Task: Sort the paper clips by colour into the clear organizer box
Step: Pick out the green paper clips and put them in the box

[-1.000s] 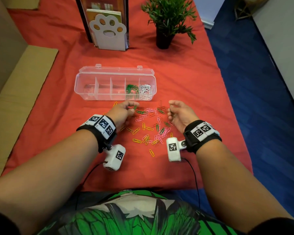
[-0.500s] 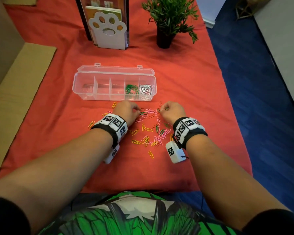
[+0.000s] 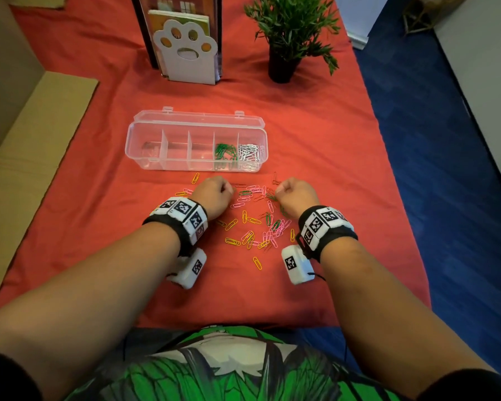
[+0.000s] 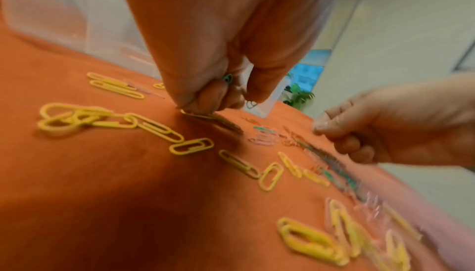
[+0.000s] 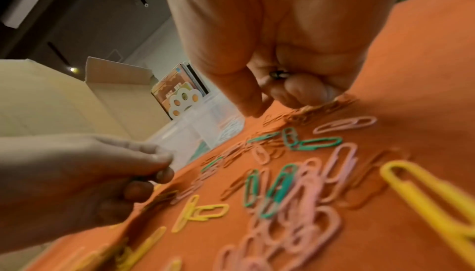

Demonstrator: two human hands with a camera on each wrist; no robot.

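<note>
My left hand [image 3: 214, 195] and right hand [image 3: 297, 195] each pinch green clips [image 4: 227, 78]; linked clips [image 3: 268, 224] at six o'clock could snag and scatter.

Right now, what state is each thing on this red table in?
Clear plastic organizer box: lid open, three left compartments empty.
Green paper clips: sorted, fourth compartment.
White paper clips: sorted, rightmost compartment.
Loose yellow, pink and green clips: scattered, unsorted.
Left hand: curled, holding green clips.
Right hand: curled, holding clips.

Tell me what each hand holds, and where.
Left hand: green paper clip tucked inside curled fingers. Right hand: something small and dark in its fist, unidentifiable.
</note>
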